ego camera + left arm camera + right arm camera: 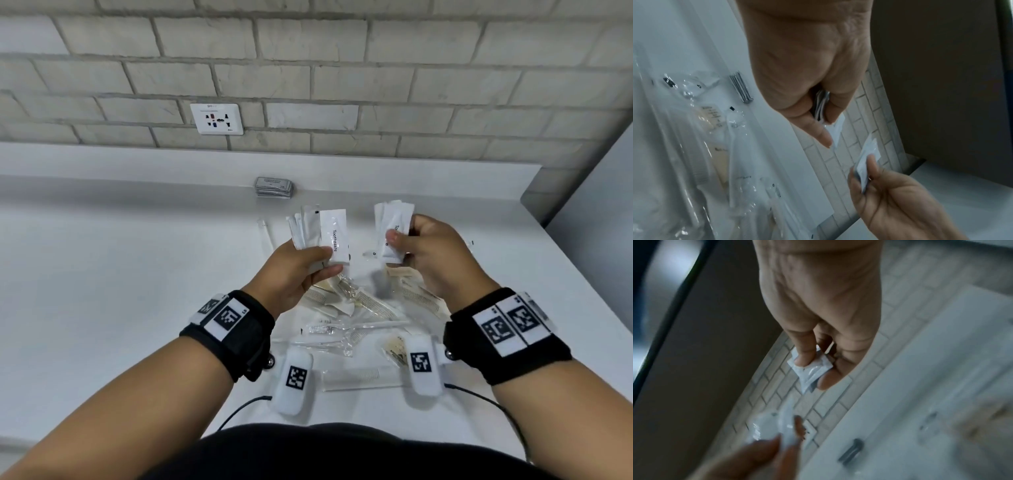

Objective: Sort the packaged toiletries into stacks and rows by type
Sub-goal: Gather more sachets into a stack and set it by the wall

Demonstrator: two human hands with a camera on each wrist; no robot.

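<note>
My left hand (310, 265) pinches a fanned bundle of white toothpaste sachets (334, 236), held upright above the counter; the front one reads "Toothpaste". In the left wrist view the sachets (821, 104) show edge-on between thumb and fingers of the left hand (824, 126). My right hand (407, 240) grips a second bundle of white sachets (394, 219) beside the first. In the right wrist view the right hand (818, 369) clamps a sachet (812, 369) under the thumb. Beneath both hands lies a loose pile of clear-wrapped combs and toothbrushes (363, 318).
A stack of grey packets (273, 187) sits at the back of the white counter (120, 274), under a wall socket (216, 119) in the brick wall. A wrapped comb (359, 377) lies near the front. A grey panel rises at the right (599, 205).
</note>
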